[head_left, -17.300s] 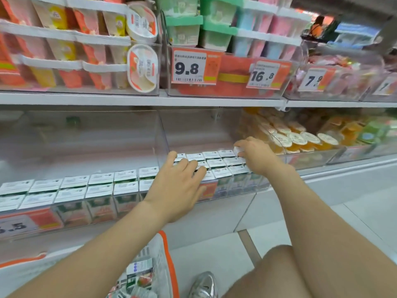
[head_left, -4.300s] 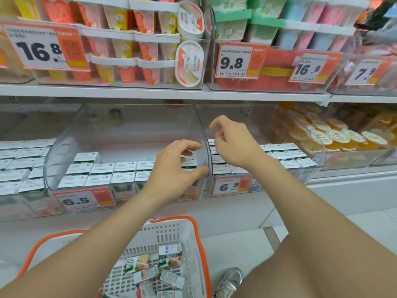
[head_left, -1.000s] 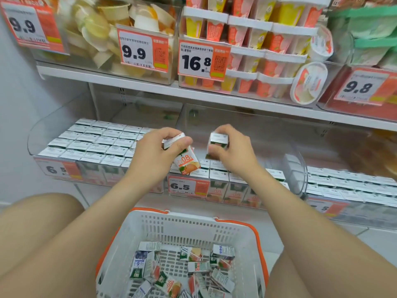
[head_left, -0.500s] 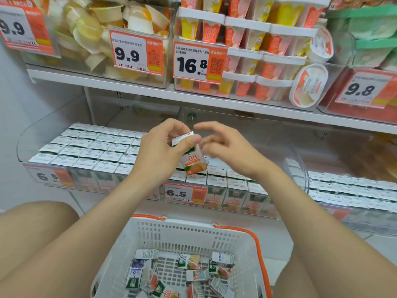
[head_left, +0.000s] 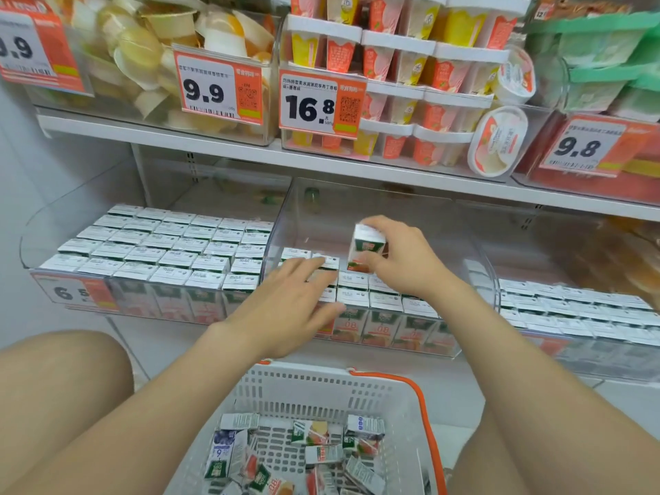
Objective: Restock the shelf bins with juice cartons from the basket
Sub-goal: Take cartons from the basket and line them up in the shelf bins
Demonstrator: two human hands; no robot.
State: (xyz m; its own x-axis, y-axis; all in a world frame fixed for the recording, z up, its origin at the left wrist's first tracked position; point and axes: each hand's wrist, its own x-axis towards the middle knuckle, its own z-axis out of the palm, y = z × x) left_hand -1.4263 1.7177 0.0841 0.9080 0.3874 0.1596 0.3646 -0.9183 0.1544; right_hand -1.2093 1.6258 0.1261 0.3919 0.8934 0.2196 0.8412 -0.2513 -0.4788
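The right hand [head_left: 400,259] pinches one juice carton [head_left: 368,249] by its top, thumb on the near face and the other fingers [head_left: 384,223] curled over the far edge. The carton stands nearly upright, its lower end just above or touching the rows already in the middle clear bin [head_left: 285,212]; the blur there leaves the contact unclear. The right forearm reaches in from the lower right, wrist bent so the palm faces down and left.

The left hand [head_left: 296,298] lies palm down over the front rows of the same bin, fingers spread and stretched forward, fingertips resting on the white tops of the packed cartons [head_left: 385,301]. It grips nothing. Its forearm runs up from the lower left, over the basket.

The left bin [head_left: 32,241] is filled with cartons in tidy rows behind a 6.5 price tag [head_left: 73,292]. The white basket [head_left: 321,384] with its orange handle sits on the floor below the shelf, between the person's knees, with loose cartons [head_left: 314,455] lying in a jumble at its bottom.
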